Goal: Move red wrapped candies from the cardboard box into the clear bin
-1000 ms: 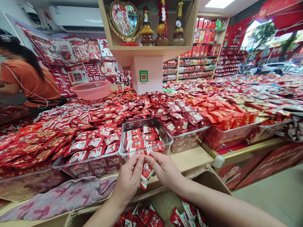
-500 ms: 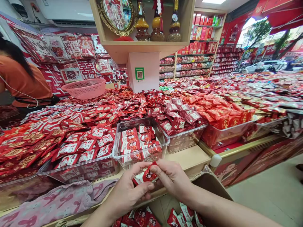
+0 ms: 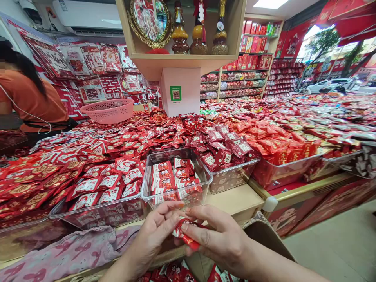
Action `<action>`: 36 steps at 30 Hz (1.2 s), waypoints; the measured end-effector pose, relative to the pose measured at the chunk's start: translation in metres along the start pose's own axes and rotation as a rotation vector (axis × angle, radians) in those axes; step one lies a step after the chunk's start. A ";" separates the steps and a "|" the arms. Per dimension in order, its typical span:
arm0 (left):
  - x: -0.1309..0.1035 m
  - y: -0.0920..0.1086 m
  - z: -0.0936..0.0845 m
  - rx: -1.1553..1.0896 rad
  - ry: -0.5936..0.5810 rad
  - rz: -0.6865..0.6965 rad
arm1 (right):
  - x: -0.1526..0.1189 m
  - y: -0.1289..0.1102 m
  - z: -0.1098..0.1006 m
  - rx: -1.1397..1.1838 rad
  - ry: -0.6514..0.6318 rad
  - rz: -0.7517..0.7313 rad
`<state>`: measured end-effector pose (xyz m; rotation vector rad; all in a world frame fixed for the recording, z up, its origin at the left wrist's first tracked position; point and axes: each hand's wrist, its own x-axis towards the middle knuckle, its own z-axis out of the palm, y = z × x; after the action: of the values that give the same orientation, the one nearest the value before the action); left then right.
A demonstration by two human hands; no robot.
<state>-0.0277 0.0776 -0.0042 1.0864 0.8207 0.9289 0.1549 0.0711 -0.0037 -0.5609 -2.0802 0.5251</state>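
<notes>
A small red-and-white wrapped packet [image 3: 188,232], like a candy packet, is held between my two hands in front of the counter. My right hand [image 3: 226,241] grips it from the right, with the thumb pressed across its face. At its left end, the thumb and fingers of my left hand [image 3: 157,231] close on the white edge. Just beyond my hands stands a clear plastic bin [image 3: 176,172] with similar packets in two rows. Below, partly hidden by my forearms, more such packets [image 3: 173,272] lie in an open cardboard box [image 3: 266,239].
Bins of red packets flank the middle one, a left bin [image 3: 100,213] and a right bin [image 3: 232,176]. A pink patterned cloth [image 3: 70,252] lies on the counter's front edge. Behind are a pink basket [image 3: 108,111] and a display shelf [image 3: 185,58]. A person in orange [image 3: 41,98] is at far left.
The packet has turned in my hands, and my right hand now covers more of it. My left fingers have shifted to its left end. The view has moved slightly.
</notes>
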 end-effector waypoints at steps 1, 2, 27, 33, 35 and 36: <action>0.000 0.002 0.000 0.012 0.039 0.030 | 0.000 -0.002 0.000 -0.033 -0.037 -0.046; 0.001 0.003 0.000 0.027 0.075 0.070 | 0.000 -0.004 0.000 -0.044 -0.064 -0.068; 0.008 -0.008 -0.005 0.312 0.281 0.190 | 0.090 0.046 -0.041 -0.265 0.203 0.425; 0.008 -0.010 -0.007 0.409 0.272 0.176 | 0.126 0.075 -0.029 -0.509 -0.344 0.642; 0.009 -0.010 -0.007 0.417 0.269 0.156 | 0.128 0.073 -0.024 -0.568 -0.463 0.642; 0.009 -0.010 -0.007 0.415 0.266 0.142 | 0.129 0.072 -0.022 -0.595 -0.508 0.642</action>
<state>-0.0287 0.0866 -0.0166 1.4116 1.2044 1.0643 0.1231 0.2057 0.0518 -1.6128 -2.5303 0.4198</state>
